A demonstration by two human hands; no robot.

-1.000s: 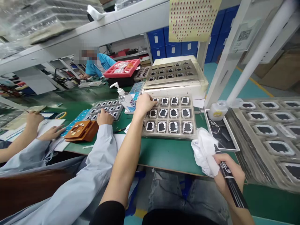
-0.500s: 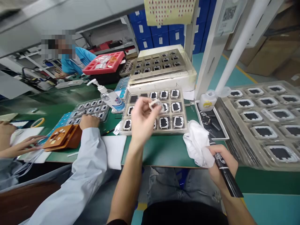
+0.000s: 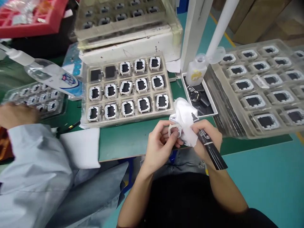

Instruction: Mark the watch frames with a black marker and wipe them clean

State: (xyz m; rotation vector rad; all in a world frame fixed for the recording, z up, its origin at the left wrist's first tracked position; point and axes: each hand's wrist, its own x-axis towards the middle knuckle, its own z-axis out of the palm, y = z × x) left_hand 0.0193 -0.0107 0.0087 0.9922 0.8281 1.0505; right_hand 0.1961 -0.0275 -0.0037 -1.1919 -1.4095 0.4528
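Observation:
My left hand pinches a small silver watch-case frame between thumb and fingers, in front of the table edge. My right hand grips a black marker pen, its dark tip pointing up and left. The same hand also holds a crumpled white cloth, which lies right beside the frame; whether they touch I cannot tell. Behind my hands, a clear plastic tray carries rows of similar frames, with two pockets at its back left showing only dark squares.
On the right stand stacked trays of frames. A white box lid with small black parts holds a bottle. Left are a pump bottle, a white paper sheet and a co-worker's hand.
My left hand has moved from above the tray, down and right, bringing the frame beside the cloth. The right hand keeps the marker and cloth. The view has tilted down and shifted.

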